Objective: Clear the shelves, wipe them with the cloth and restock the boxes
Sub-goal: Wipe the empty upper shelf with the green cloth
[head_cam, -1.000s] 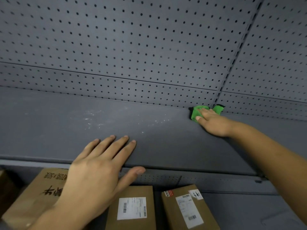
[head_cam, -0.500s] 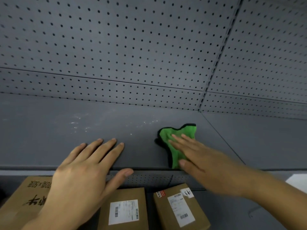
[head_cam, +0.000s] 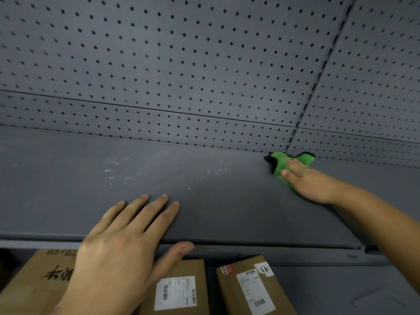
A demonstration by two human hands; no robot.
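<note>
Cloth [head_cam: 280, 165] flat under right fingers [head_cam: 293, 165]

Grey perforated back panel [head_cam: 181, 64] across rear; slotted upright [head_cam: 318, 76] right of centre; whitish specks [head_cam: 113, 171] toward shelf [head_cam: 227, 212] back edge, left.

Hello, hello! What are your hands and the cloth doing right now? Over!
Left hand flat on shelf front. Right hand pressing cloth at back corner. White specks mid-shelf. Boxes below, nothing in the way.
</note>
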